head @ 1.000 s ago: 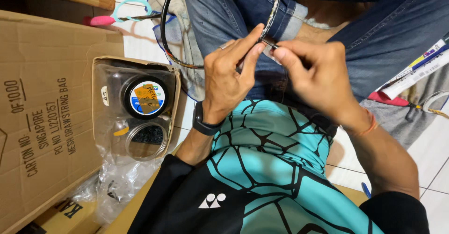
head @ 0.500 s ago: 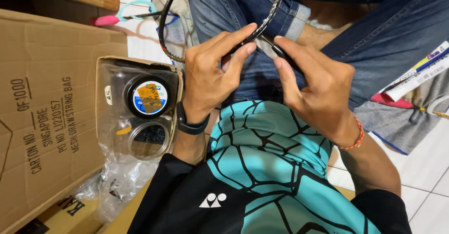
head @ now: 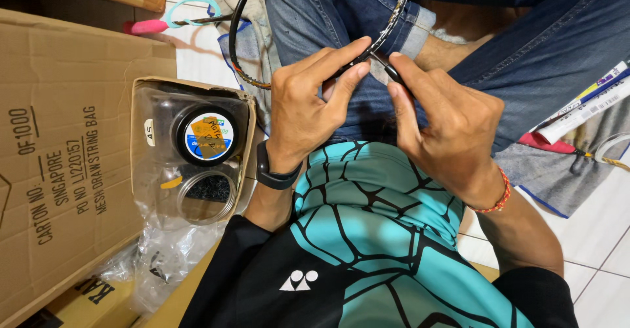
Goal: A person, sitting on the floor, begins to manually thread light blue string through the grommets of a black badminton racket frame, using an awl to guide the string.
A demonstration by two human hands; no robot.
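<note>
A dark racket frame [head: 244,20] without strings lies across my lap, over blue jeans [head: 315,13]. My left hand [head: 308,108] pinches the frame's rim between thumb and fingers; a black band is on that wrist. My right hand [head: 446,131] meets it from the right and holds a small dark tool [head: 392,71] against the rim at the same spot. A red cord bracelet circles the right wrist. The point where tool and rim touch is partly hidden by my fingers.
A small cardboard box [head: 141,144] at left holds a black string reel [head: 205,136] and clear plastic wrapping. A large brown carton [head: 59,164] lies beside it. Pink-handled scissors [head: 157,23] rest on the white tile floor. Packaged tubes [head: 584,108] lie at right.
Both hands have shifted slightly along the racket rim and spread apart a little. The right hand's fingers have straightened over the tool.
</note>
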